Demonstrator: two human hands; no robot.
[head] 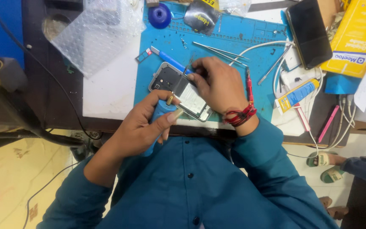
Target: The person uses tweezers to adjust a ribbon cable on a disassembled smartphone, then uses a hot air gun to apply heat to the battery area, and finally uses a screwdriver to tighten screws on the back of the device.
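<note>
My left hand (142, 125) has its grip clenched on a blue-handled tool (162, 111), thumb laid across the handle at centre frame, just below the opened phone (178, 89). The tool's thin shaft (182, 77) runs up and to the right from my fist, crossing the phone's upper half; its tip ends near my right fingertips (193, 76). The phone lies on the blue mat (234, 34) on the bench (106, 89), back off, long axis slanting from upper left to lower right of the frame. My right hand (221, 85) comes in from the right and pins the phone's right side, grip closed on the phone body with fingers curled over its upper edge; palm hides the lower right corner. So the work point sits up-right of my left grip, along the shaft line, and just left of my right fingertips. The right hand is the nearer one, touching the phone; the left reaches it only through the tool. Tweezers (221, 51) lie above my right hand, apart from it. A dark spare phone (309, 32) sits upper right, well clear.
</note>
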